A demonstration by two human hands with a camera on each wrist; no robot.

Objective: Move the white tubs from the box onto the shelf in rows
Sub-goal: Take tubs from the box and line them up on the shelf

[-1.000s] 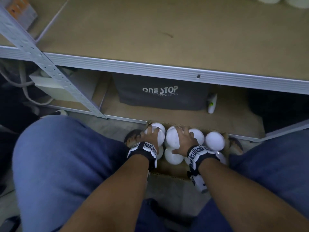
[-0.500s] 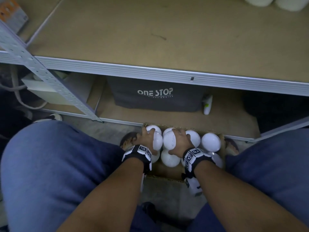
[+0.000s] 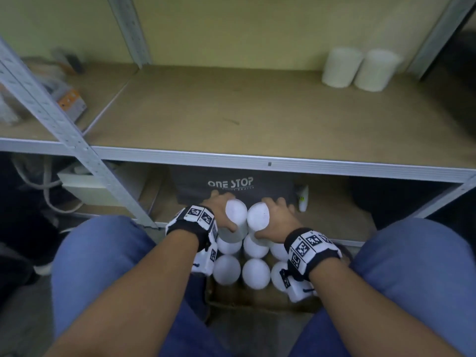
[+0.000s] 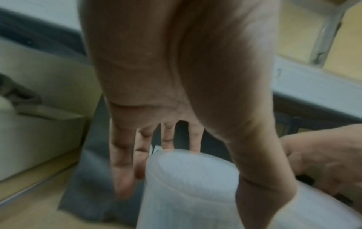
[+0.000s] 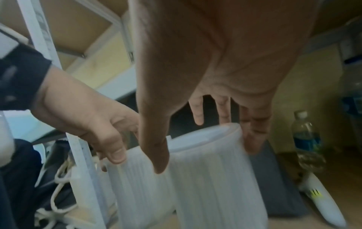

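Note:
My left hand (image 3: 219,210) grips a white tub (image 3: 235,215) by its sides, lifted above the box. Beside it my right hand (image 3: 277,215) grips a second white tub (image 3: 258,217) at the same height. The wrist views show each tub, left (image 4: 192,186) and right (image 5: 213,170), held between thumb and fingers. Several more white tubs (image 3: 256,270) stand in the cardboard box (image 3: 257,302) between my knees. Two white tubs (image 3: 358,69) stand at the back right of the wooden shelf (image 3: 244,117).
A slotted metal upright (image 3: 64,135) crosses the left side. The shelf's metal front rail (image 3: 257,163) runs just above my hands. Below it lie a dark "ONE STOP" bag (image 3: 231,186), a white bottle (image 3: 302,198) and a beige box with cords (image 3: 85,186).
Both hands have lifted their tubs up out of the box toward the shelf rail. My head has tilted up, so the shelf's back and two standing tubs show.

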